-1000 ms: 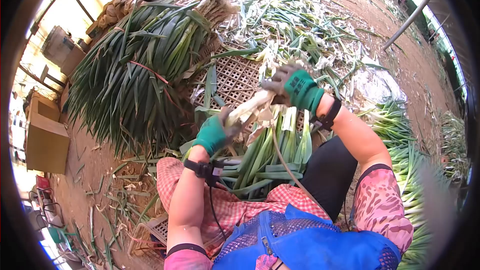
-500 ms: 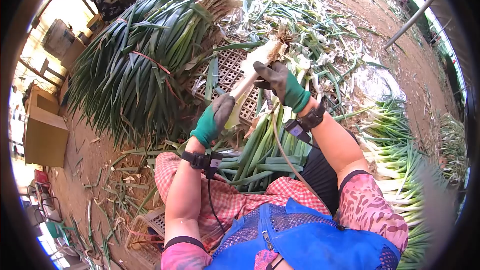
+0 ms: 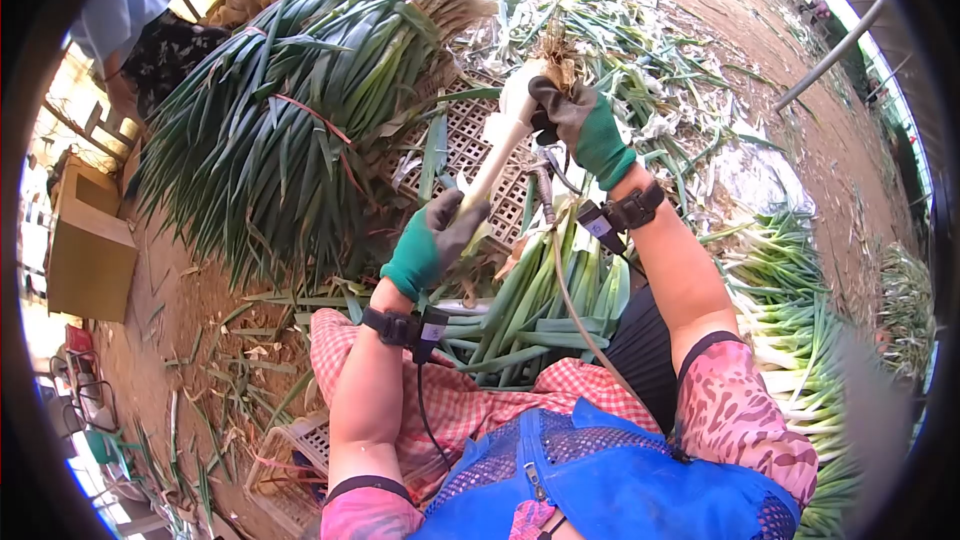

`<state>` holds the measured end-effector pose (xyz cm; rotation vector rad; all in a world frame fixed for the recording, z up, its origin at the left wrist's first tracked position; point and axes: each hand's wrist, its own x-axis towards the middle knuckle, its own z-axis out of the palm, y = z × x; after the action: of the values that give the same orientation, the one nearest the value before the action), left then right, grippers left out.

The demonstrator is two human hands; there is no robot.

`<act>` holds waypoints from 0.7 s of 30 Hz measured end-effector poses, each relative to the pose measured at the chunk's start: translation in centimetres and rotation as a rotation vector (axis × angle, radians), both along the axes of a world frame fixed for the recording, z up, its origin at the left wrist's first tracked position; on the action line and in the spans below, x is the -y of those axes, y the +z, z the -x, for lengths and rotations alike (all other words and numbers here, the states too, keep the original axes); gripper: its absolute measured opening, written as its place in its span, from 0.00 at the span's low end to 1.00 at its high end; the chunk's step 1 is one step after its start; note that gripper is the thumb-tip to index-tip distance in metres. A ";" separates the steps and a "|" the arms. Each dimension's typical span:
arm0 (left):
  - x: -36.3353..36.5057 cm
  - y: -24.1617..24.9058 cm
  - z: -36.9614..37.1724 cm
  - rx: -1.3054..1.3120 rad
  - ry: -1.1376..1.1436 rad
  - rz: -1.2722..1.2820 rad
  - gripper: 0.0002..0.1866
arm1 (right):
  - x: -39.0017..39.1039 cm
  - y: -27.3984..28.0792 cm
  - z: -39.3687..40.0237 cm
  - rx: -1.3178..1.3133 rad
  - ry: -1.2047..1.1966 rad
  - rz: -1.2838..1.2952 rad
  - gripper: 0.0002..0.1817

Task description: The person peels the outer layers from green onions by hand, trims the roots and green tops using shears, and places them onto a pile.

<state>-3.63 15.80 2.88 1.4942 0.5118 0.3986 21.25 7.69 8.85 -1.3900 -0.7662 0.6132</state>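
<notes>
A large green onion (image 3: 497, 155) slants across my hands, its white shaft bare and its root tuft (image 3: 556, 48) pointing up and away. My left hand (image 3: 437, 240), in a green and grey glove, is closed around its lower part. At the root end, my gloved right hand (image 3: 585, 130) pinches the stalk just below the roots. A hose (image 3: 572, 305) with a metal fitting (image 3: 544, 192) rises to just under my right hand. Whether that hand also holds something joined to the fitting is hidden. More green onions (image 3: 520, 305) lie in front of my lap.
A big tied bundle of green onions (image 3: 290, 130) stands at left, beside a plastic crate (image 3: 470, 135). Peeled green onions (image 3: 790, 340) lie in a row at right. Leaf scraps (image 3: 640, 50) cover the ground beyond. A person (image 3: 150, 50) stands at upper left near a cardboard box (image 3: 92, 255).
My right hand has shifted slightly right, and the green onion's root end is a little higher. Loose skin around the shaft has shrunk, leaving it smoother. The person at upper left has moved further left.
</notes>
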 end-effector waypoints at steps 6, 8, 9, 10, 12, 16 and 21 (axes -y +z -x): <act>-1.3 1.1 0.7 0.030 -0.011 -0.081 0.16 | 1.4 2.6 -4.5 0.493 0.020 0.275 0.12; -1.5 1.9 0.5 -0.077 -0.023 -0.233 0.17 | 0.8 0.6 -7.2 0.790 -0.211 0.487 0.14; -1.4 2.4 0.5 -0.128 -0.024 -0.305 0.17 | 0.8 0.9 -7.1 0.955 -0.232 0.508 0.13; -1.2 2.9 0.5 -0.111 -0.024 -0.262 0.18 | 0.7 1.2 -7.0 1.119 -0.251 0.523 0.12; -1.2 4.1 0.7 -0.129 -0.039 -0.206 0.17 | 0.5 2.1 -6.5 1.336 -0.296 0.619 0.13; -2.4 5.6 4.5 -0.102 0.000 -0.073 0.21 | 5.3 3.2 -18.0 0.969 -0.538 0.650 0.15; -3.7 6.8 5.6 -0.144 0.028 0.141 0.22 | 8.3 6.5 -12.7 0.048 -0.157 0.367 0.14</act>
<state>-9.27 19.46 9.64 1.3868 0.6627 0.2722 33.91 -0.64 15.33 -1.7894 -0.5928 0.6186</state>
